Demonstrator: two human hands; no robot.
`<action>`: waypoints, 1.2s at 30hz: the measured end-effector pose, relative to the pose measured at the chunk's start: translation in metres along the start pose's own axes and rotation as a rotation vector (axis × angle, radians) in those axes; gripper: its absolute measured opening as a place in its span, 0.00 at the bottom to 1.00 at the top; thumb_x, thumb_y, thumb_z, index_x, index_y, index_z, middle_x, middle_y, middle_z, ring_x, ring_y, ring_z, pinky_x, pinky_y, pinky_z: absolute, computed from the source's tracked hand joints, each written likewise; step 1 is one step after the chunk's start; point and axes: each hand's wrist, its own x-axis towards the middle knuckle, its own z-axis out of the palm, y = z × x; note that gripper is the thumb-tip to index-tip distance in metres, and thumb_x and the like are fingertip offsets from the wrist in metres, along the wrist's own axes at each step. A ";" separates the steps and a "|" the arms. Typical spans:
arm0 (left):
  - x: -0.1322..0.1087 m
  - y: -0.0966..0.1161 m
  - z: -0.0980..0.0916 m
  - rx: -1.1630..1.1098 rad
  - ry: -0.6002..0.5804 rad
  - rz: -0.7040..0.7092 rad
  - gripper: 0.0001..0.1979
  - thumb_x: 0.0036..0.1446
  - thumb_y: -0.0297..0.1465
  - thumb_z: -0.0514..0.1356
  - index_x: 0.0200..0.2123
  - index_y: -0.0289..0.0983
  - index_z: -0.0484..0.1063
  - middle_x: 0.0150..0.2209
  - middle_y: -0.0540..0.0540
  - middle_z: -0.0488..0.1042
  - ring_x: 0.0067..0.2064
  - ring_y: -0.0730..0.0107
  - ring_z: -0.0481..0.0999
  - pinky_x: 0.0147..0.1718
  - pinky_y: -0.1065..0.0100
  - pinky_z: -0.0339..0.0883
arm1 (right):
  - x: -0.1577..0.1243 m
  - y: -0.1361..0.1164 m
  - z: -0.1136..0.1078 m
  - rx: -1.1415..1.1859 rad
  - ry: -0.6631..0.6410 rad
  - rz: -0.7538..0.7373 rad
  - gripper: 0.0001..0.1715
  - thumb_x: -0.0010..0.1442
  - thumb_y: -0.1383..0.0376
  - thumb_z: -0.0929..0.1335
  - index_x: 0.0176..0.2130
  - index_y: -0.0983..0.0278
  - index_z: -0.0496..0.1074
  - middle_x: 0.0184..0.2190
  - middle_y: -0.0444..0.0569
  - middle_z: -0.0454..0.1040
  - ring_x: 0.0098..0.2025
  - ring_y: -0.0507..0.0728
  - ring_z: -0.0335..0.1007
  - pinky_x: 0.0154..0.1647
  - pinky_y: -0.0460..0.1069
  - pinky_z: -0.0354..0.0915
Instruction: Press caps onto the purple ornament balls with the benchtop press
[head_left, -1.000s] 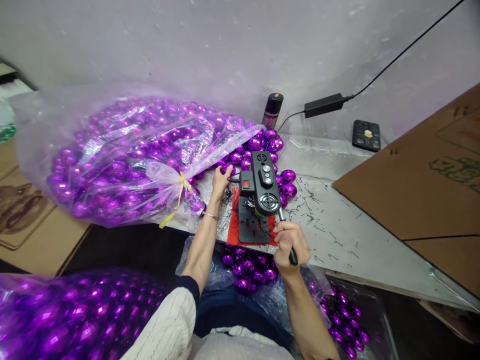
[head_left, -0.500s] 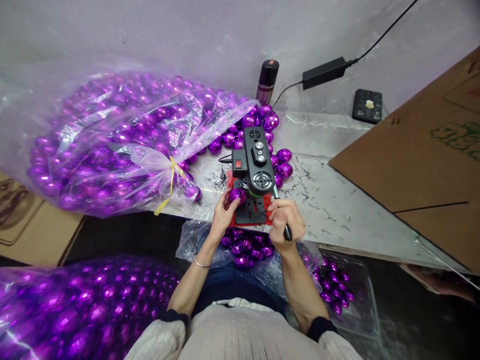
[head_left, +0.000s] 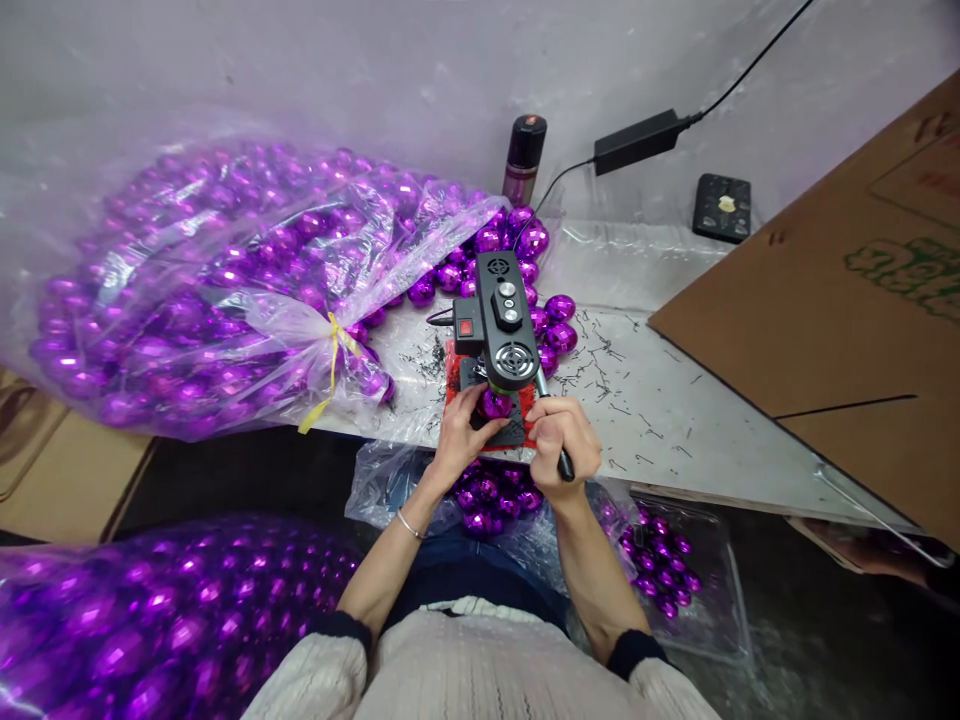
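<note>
A shiny purple faceted ball sits under the head of a small black press machine. Thumb and fingers of my left hand close round the ball from the left. My right hand is wrapped around the black-gripped lever on the machine's right side. The machine's base stands on a red mat. More purple balls lie behind and beside the machine, and others rest in plastic at my lap.
A tied clear bag of purple balls fills the table's left. Another full bag lies low at left. A spray can, a power adapter and a dark box are at the back. A cardboard box stands right; black scraps litter the table.
My left hand has moved the ball rightward from beside the machine to beneath its head. My right hand stays on the lever. The whole view has shifted slightly.
</note>
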 end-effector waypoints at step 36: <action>-0.003 -0.017 0.019 -0.017 0.072 -0.018 0.29 0.59 0.40 0.73 0.61 0.40 0.74 0.57 0.37 0.82 0.60 0.48 0.81 0.67 0.41 0.68 | -0.047 0.039 0.028 0.100 0.167 -0.091 0.20 0.75 0.63 0.59 0.30 0.59 0.65 0.28 0.41 0.70 0.26 0.51 0.68 0.32 0.51 0.69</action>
